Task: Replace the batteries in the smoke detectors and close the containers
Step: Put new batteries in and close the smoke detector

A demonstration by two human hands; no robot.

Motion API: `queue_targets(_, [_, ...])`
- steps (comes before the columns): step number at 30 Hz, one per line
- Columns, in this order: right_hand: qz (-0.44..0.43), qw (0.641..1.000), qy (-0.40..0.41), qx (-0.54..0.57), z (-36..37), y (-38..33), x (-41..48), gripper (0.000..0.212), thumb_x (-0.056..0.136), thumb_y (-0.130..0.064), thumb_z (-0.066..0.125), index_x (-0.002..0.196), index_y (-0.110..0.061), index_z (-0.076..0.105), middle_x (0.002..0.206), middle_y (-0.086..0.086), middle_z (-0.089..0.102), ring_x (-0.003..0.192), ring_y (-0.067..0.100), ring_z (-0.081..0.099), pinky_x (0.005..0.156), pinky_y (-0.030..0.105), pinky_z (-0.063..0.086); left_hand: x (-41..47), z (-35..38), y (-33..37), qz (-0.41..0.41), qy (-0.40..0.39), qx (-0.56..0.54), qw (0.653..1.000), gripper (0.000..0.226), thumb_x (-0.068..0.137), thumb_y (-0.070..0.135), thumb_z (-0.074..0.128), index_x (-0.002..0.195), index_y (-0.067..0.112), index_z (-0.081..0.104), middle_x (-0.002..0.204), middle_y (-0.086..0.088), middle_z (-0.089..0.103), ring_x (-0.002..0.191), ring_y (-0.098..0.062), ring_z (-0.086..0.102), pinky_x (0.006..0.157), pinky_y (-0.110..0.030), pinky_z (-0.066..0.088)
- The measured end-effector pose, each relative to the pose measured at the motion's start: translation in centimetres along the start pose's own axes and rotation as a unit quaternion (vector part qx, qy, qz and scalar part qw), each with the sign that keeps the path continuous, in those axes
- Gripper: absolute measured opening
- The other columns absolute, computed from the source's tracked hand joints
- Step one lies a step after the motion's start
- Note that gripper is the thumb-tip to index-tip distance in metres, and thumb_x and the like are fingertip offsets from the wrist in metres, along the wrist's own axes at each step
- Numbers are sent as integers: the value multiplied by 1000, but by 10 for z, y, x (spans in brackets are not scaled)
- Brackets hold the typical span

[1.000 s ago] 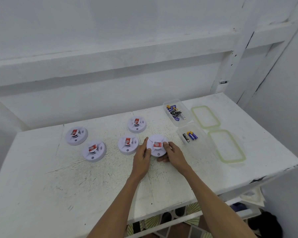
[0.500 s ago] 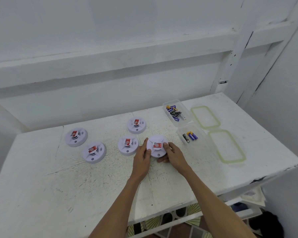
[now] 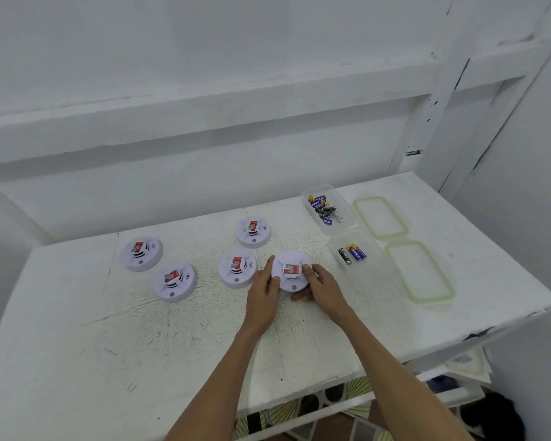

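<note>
Several round white smoke detectors with red labels lie on the white table [image 3: 109, 345]. I hold the rightmost smoke detector [image 3: 289, 269] from both sides: my left hand [image 3: 263, 292] grips its left edge, my right hand [image 3: 320, 286] its right edge, thumb on top near the label. Another detector [image 3: 237, 272] sits just left of it, one behind [image 3: 253, 231], and two more at far left [image 3: 141, 253] [image 3: 174, 281]. A clear container [image 3: 326, 207] holds several batteries; a nearer clear container [image 3: 360, 253] holds three batteries [image 3: 352, 254].
Two clear lids with green rims lie to the right of the containers, one farther [image 3: 379, 217] and one nearer [image 3: 422, 272]. A white wall and ledge rise behind the table. The table's right front edge drops to clutter on the floor.
Both hands stay on the rightmost detector; the grip has barely shifted. Nothing else on the table has moved.
</note>
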State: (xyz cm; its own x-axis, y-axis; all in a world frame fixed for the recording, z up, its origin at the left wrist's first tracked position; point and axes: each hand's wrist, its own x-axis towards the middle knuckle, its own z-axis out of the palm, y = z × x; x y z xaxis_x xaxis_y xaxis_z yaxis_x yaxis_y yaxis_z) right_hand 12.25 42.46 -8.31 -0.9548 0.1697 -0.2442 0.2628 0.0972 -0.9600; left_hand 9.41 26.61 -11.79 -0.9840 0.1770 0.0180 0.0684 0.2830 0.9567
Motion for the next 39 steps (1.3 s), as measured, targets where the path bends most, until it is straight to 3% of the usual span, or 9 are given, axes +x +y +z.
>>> queue_targets(6, [1,1000,-4,0,-1,0,3,36,103,-47,43,117,-19,61,93,4,77,70,25,75,63,29,58,1,0,3,-5,2,-10,1000,48,110,24,46,157,20,38,155,8,46,138,-2,43,97,1,35])
queue_targets(10, [3,1000,-3,1,0,4,4,37,102,-48,43,117,-19,61,93,3,77,69,26,75,67,33,59,0,-1,1,-8,-2,0,1000,48,110,25,45,157,22,37,152,14,46,127,21,41,94,3,34])
queue_targets(16, [3,1000,-4,2,-1,2,4,35,103,-46,43,116,-19,62,93,3,77,69,26,75,67,35,59,-1,0,3,-12,8,-5,1000,48,110,25,46,157,22,38,153,12,44,137,1,41,96,3,33])
queue_targets(27, [8,1000,-3,-4,-1,1,5,35,103,-47,43,116,-19,62,93,4,77,69,26,75,71,38,61,0,1,4,-26,8,-14,1000,48,109,26,46,157,24,38,153,14,45,136,1,42,95,3,34])
queue_targets(39, [17,1000,-7,-2,-1,-4,-1,36,103,-46,43,118,-18,61,95,5,76,71,28,75,73,39,61,-1,1,0,-21,-9,-3,1000,49,109,32,46,157,26,37,157,9,46,143,-7,43,118,-35,39])
